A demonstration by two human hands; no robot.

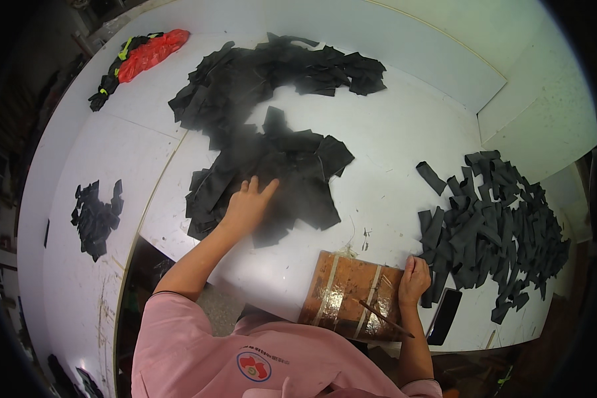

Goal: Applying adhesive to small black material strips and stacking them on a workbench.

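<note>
My left hand (249, 204) reaches forward with its fingers apart, its fingertips on a heap of black fabric pieces (298, 166) in the middle of the white table. Part of the heap looks hazy. My right hand (414, 282) is closed at the right edge of a brown wooden board (335, 292) with pale tape strips across it. What those fingers hold, if anything, is hidden. On the board, close to my right wrist, lies a thin pointed dark stick (386, 318).
Folded black fabric strips (491, 232) lie piled at the right, beside a black phone (444, 317). More black pieces (245, 79) spread at the back. At the left are a small black pile (97, 217) and a red plastic bag (154, 54). White panels (431, 53) wall the far side.
</note>
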